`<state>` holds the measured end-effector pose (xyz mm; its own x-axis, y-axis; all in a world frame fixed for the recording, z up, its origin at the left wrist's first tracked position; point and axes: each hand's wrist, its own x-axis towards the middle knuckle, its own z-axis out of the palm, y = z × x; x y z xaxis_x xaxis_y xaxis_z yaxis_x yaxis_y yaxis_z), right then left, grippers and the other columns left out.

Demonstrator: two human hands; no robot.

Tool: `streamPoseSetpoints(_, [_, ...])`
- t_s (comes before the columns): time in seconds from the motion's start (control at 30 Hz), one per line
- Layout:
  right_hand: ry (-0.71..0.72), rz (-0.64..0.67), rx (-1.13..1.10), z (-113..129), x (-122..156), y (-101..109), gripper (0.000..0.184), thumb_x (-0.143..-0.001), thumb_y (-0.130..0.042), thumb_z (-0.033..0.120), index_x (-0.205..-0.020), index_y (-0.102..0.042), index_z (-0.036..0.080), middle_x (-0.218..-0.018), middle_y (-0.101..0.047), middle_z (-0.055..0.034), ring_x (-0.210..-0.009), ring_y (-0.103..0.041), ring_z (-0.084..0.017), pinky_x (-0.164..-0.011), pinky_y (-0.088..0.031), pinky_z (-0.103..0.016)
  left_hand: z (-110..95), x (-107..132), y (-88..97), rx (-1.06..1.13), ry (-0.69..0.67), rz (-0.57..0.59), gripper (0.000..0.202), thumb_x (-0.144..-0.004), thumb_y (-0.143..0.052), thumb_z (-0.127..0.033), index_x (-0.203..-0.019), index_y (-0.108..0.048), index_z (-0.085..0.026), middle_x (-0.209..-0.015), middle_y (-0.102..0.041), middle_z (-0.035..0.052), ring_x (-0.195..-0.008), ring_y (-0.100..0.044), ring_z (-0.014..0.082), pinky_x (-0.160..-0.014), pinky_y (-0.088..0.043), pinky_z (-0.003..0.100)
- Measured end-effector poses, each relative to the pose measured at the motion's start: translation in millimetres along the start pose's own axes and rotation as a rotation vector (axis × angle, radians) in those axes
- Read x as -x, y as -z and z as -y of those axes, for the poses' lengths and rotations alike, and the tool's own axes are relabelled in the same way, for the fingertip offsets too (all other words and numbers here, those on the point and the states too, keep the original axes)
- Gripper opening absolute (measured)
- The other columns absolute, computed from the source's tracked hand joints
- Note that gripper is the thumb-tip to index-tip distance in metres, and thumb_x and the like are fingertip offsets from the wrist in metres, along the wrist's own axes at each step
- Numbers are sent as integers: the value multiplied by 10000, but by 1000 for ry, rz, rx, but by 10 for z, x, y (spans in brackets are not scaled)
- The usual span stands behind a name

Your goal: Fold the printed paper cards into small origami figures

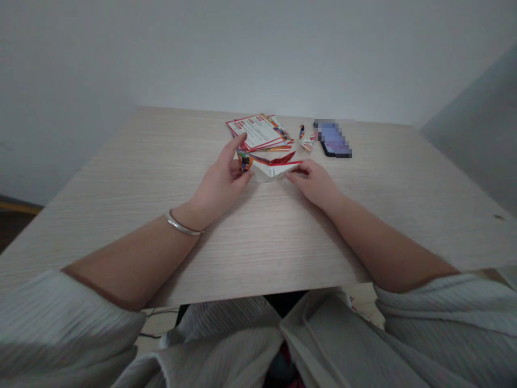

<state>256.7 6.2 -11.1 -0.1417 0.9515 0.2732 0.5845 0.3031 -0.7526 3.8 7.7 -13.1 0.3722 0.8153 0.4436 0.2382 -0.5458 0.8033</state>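
A folded sheet of printed paper (270, 170), white with red and coloured parts, is held between both hands just above the table. My left hand (220, 180) grips its left end, thumb and fingers closed on it, while the index finger reaches up beside the stack. At the other end my right hand (315, 182) pinches the right corner between thumb and fingers. Creases run through the paper, and its middle dips to a point. Right behind it lies a loose stack of printed sheets (258, 132) with red borders and text.
To the right of the stack sit small folded paper pieces (307, 143). Beyond them a dark phone (334, 139) lies flat, partly pixelated. The pale wood-grain table (258, 242) meets a plain wall (258, 54) at the back; its front edge is near my lap.
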Motion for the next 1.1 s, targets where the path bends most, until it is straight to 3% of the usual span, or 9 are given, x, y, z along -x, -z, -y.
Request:
streamPoseSetpoints(0.1, [35, 22, 59, 15, 7, -16, 76, -895, -712, 265, -917, -756, 207, -1066, -814, -100, -1036, -727, -273, -989, -530, -486, 49, -6, -12, -15, -31, -12, 775, -1002, -657, -405, -1651, -259, -259, -1529, -580, 186, -1269, -697, 288, -1067, -612, 490])
streamPoseSetpoints(0.2, [13, -3, -81, 13, 11, -52, 55, -873, -724, 253, -901, -684, 227, -958, -796, -53, -919, -738, -228, -893, -563, -423, 92, -3, -27, -54, -32, -43, 777, -992, -667, -414, -1643, -270, -260, -1595, -506, 205, -1292, -679, 304, -1058, -616, 503])
streamPoseSetpoints(0.37, [-93, -70, -287, 19, 12, -101, 315, -772, -818, 276, -874, -519, 276, -711, -692, 47, -694, -696, -178, -686, -558, -340, 144, -8, -42, 15, -29, -30, 802, -998, -647, -452, -1647, -220, -254, -1636, -449, 210, -1402, -607, 305, -1090, -598, 477])
streamPoseSetpoints(0.63, [-107, 100, -496, 112, 14, -105, 230, -759, -821, 276, -913, -651, 259, -995, -810, -23, -911, -759, -201, -846, -639, -378, 166, -14, -59, 70, 24, -71, 820, -984, -673, -416, -1641, -207, -263, -1461, -616, 199, -1300, -682, 310, -1027, -627, 515])
streamPoseSetpoints(0.87, [-145, 45, -426, 73, 33, -88, 285, -761, -859, 403, -734, -620, 250, -691, -719, 13, -612, -633, -145, -608, -566, -309, 164, -1, -71, 92, 17, -26, 802, -1008, -641, -435, -1636, -159, -304, -1397, -673, 161, -1195, -739, 287, -941, -663, 492])
streamPoseSetpoints(0.97, [-151, 51, -430, 84, 45, -75, 298, -756, -859, 460, -749, -658, 241, -706, -726, 4, -629, -635, -143, -601, -555, -298, 145, -1, -80, 107, 38, -50, 638, -1015, -635, -422, -1550, -316, -283, -1350, -702, 140, -1135, -756, 266, -929, -668, 479])
streamPoseSetpoints(1.1, [-148, 62, -418, 122, 52, -68, 321, -758, -854, 503, -778, -677, 236, -733, -736, -7, -656, -645, -152, -616, -552, -304, 57, -13, -111, 147, 51, -48, 416, -1001, -654, -457, -1331, -551, -226, -1375, -696, 129, -1201, -720, 261, -982, -647, 437])
